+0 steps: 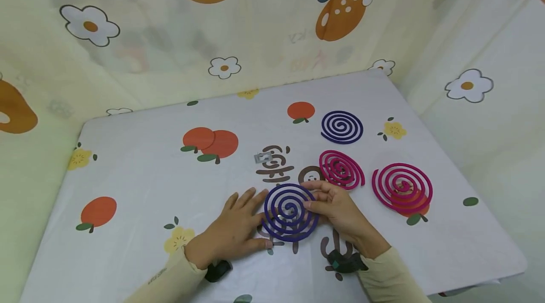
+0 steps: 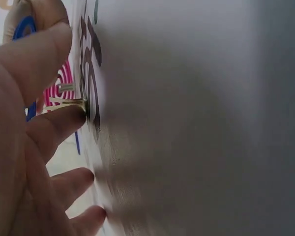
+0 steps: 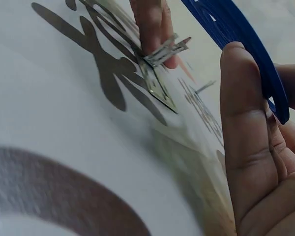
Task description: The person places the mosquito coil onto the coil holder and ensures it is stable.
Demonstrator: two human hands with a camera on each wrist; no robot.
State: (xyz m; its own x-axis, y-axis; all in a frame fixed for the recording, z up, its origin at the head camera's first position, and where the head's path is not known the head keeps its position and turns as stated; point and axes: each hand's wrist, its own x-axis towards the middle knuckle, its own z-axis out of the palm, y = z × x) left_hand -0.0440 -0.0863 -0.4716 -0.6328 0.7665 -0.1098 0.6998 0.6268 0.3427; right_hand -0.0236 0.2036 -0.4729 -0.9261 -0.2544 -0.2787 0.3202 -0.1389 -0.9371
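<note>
A dark blue spiral mosquito coil point(image 1: 291, 208) is pinched at its right edge by my right hand point(image 1: 342, 211), thumb on top and fingers beneath. In the right wrist view the coil point(image 3: 253, 46) is held tilted above the table. My left hand point(image 1: 234, 233) rests palm down to its left with fingers spread. One left fingertip touches the base of a small metal coil stand point(image 3: 160, 91) on the table, whose raised prongs stand up. From above, the coil partly hides this stand and that fingertip.
Farther back lies another small metal stand point(image 1: 263, 157). A second blue coil point(image 1: 340, 125) and two pink coils, one nearer point(image 1: 340, 168) and one at right point(image 1: 403, 187), lie on the fruit-patterned tablecloth point(image 1: 140, 175). A patterned curtain point(image 1: 149, 71) hangs behind the table.
</note>
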